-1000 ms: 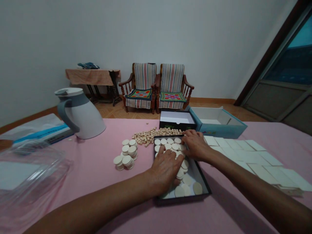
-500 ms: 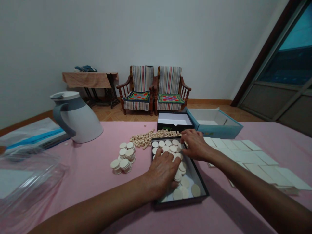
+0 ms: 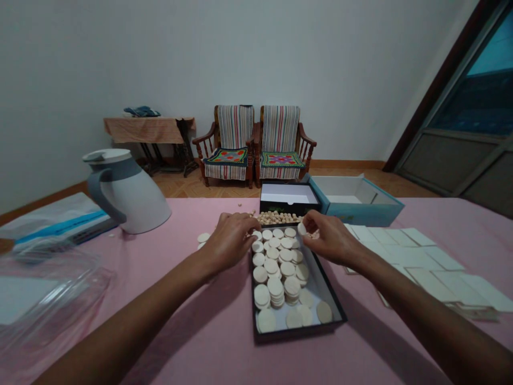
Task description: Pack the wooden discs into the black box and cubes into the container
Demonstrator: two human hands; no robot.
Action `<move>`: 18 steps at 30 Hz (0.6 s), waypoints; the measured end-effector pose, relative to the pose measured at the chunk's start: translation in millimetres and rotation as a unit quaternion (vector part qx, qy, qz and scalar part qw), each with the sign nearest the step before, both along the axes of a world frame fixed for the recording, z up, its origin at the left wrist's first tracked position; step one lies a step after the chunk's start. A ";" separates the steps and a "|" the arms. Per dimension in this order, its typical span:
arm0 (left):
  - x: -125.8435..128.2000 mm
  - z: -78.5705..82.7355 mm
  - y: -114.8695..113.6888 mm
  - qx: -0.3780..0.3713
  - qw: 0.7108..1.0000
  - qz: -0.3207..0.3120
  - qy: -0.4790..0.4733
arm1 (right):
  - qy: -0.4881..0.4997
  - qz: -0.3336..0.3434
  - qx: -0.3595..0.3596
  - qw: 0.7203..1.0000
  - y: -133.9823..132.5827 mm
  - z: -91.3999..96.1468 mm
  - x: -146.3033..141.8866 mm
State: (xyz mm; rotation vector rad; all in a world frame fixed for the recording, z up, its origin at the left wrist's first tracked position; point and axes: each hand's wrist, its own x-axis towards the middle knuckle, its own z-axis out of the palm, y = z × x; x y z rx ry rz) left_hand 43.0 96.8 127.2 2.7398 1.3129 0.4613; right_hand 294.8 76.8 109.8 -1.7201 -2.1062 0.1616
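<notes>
Discs [image 3: 276, 287] lie in a box [image 3: 298, 335], between and below the left hand [image 3: 232, 238], its grip unclear, and right hand [image 3: 328, 238], pinching one disc [image 3: 302, 229]. Arranging seems in hand; next likely calls for gentle release.

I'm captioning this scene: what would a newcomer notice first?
The eye likely falls first on the black-edged tray of pale discs at front centre, the left hand at its far left corner, the right hand pinching a disc at its far right. Then come the white jug at left and two stripe-covered armchairs by the back wall.
</notes>
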 end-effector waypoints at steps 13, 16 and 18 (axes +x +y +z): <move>36.8 -29.2 41.4 0.020 0.972 -0.194 0.130 | 0.241 -0.085 0.080 0.964 -17.0 -25.2 6.9; 40.0 -26.9 42.8 0.014 0.967 -0.205 0.148 | 0.251 -0.087 0.075 0.961 -15.7 -30.8 9.7; 40.7 -25.8 43.1 0.014 0.967 -0.203 0.155 | 0.258 -0.084 0.069 0.960 -15.5 -32.9 11.0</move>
